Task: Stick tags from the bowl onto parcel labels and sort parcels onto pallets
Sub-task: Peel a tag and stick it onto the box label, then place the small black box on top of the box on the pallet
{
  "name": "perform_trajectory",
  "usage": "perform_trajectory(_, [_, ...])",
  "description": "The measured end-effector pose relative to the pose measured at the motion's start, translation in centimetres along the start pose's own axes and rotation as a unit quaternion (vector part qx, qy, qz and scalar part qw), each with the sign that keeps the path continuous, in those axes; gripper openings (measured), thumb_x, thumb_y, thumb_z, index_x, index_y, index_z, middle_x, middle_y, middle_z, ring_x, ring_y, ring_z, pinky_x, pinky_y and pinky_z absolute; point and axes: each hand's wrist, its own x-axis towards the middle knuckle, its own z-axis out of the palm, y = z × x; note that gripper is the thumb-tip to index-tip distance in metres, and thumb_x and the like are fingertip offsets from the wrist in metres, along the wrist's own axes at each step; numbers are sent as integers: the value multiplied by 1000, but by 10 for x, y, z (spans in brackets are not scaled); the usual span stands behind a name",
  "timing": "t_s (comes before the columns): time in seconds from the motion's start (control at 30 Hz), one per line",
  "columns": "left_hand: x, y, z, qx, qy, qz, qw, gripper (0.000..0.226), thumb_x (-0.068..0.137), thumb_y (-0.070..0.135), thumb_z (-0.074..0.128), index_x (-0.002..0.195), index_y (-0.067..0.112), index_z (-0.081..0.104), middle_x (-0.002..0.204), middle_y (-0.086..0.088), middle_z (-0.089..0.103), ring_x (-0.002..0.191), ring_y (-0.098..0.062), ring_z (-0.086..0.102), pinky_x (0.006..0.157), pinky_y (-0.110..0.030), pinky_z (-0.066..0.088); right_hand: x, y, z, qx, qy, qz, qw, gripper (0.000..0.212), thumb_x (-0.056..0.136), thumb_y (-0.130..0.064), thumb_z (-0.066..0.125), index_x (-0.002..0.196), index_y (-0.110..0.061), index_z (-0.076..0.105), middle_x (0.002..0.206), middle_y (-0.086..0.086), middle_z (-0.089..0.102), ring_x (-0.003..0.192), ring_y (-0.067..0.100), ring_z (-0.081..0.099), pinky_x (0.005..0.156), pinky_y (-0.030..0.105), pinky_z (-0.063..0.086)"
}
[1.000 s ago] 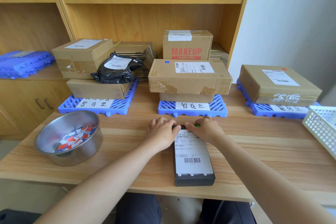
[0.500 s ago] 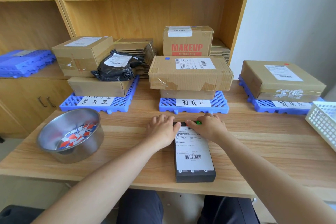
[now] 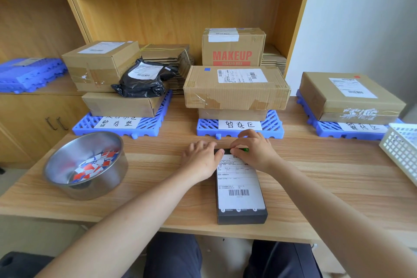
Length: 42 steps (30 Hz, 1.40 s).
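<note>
**Head view.** A black box (image 3: 242,216) lies lengthwise at the table's (image 3: 338,176) near edge, with its white label (image 3: 239,185) facing up, so that the label can be reached and read from above. The left hand (image 3: 203,160) is laid at the box's far left corner, fingers relaxed and spread on the wood and thumb against the label's edge. This is judged to be a steadying hold. The right hand (image 3: 255,153) is curled over the far end, fingertips closed on a small green tag (image 3: 245,149). Whether the tag is already stuck down cannot be told.

The bowl (image 3: 56,160) of red, blue and white tags (image 3: 94,166) stands to the left, well apart from the box. Three blue pallets are ranged beyond it: left (image 3: 144,127), middle (image 3: 273,124) and right (image 3: 327,130), each stacked with parcels. The middle pallet stands just beyond the hands. Its top parcel carries a blue tag and the right pallet's a red one. A white basket (image 3: 401,149) stands at the far right. The stacked parcels would have to be cleared from above when the box is sorted.
</note>
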Motion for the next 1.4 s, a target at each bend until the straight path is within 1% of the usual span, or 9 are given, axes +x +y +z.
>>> perform_trajectory(0.13, [0, -1, 1, -3, -1, 1, 1000, 52, 101, 61, 25, 142, 34, 42, 152, 0, 36, 139, -29, 28, 110, -47, 28, 1, 4, 2, 12, 2, 19, 1000, 16, 89, -54, 61, 100, -48, 71, 119, -13, 50, 119, 16, 47, 104, 43, 33])
perform_trajectory(0.27, [0, 0, 0, -5, -5, 2, 1000, 52, 102, 61, 24, 142, 34, 42, 152, 0, 36, 139, -29, 28, 109, -48, 27, 2, 16, -2, 41, -8, 51, 998, 42, 77, -72, 47, 97, -47, 73, 116, -14, 55, 120, 19, 52, 103, 47, 39])
perform_trajectory(0.47, [0, 1, -1, -4, -13, 5, 1000, 52, 102, 61, 22, 142, 34, 41, 151, 0, 38, 138, -29, 31, 109, -47, 29, 1, 22, -8, 20, -2, 61, 998, 23, 95, -49, 58, 107, -38, 75, 126, -8, 56, 124, 21, 49, 108, 46, 35])
perform_trajectory(0.63, [-6, 0, 0, -45, 33, 7, 998, 52, 102, 59, 29, 140, 29, 47, 146, 0, 46, 136, -29, 36, 109, -45, 34, -5, 21, -8, 36, -12, 77, 996, 29, 95, -52, 54, 113, -38, 72, 125, -1, 59, 119, 23, 54, 105, 46, 41])
perform_trajectory(0.83, [-31, -7, 0, -195, 110, 12, 974, 34, 105, 33, 45, 128, 12, 59, 128, -2, 64, 120, -19, 57, 98, -31, 43, -36, 20, -16, 85, -9, 117, 989, 43, 99, -49, 51, 134, -25, 59, 115, 0, 62, 110, 20, 56, 89, 30, 43])
perform_trajectory(1.03, [-66, -9, -11, -184, 138, 25, 973, 32, 102, 31, 50, 127, 14, 61, 127, 0, 65, 116, -15, 58, 96, -28, 43, -71, 18, -24, 83, -18, 129, 988, 50, 97, -51, 54, 141, -27, 55, 120, -4, 62, 100, 15, 59, 84, 28, 46])
perform_trajectory(1.2, [-99, -2, -18, -207, 9, 87, 974, 60, 93, 59, 55, 145, 32, 42, 145, 6, 51, 130, -13, 49, 107, -32, 40, -114, 9, -34, 92, -125, 56, 986, 98, 65, -85, 63, 149, -57, 23, 147, -13, 45, 136, 13, 44, 112, 40, 38])
perform_trajectory(1.3, [-116, -2, -8, -176, -79, 103, 976, 101, 72, 76, 66, 155, 39, 23, 156, 10, 39, 142, -13, 37, 116, -36, 33, -132, -1, -29, 39, -190, 35, 980, 113, 66, -69, 74, 153, -57, 3, 158, -17, 31, 144, 13, 33, 116, 38, 30])
perform_trajectory(1.4, [-128, 1, 9, -140, -88, 118, 979, 117, 66, 66, 77, 159, 38, 12, 162, 11, 26, 148, -13, 26, 120, -36, 28, -142, -3, -12, 5, -177, 26, 984, 117, 68, -58, 75, 155, -51, -4, 159, -12, 34, 141, 16, 38, 111, 33, 34])
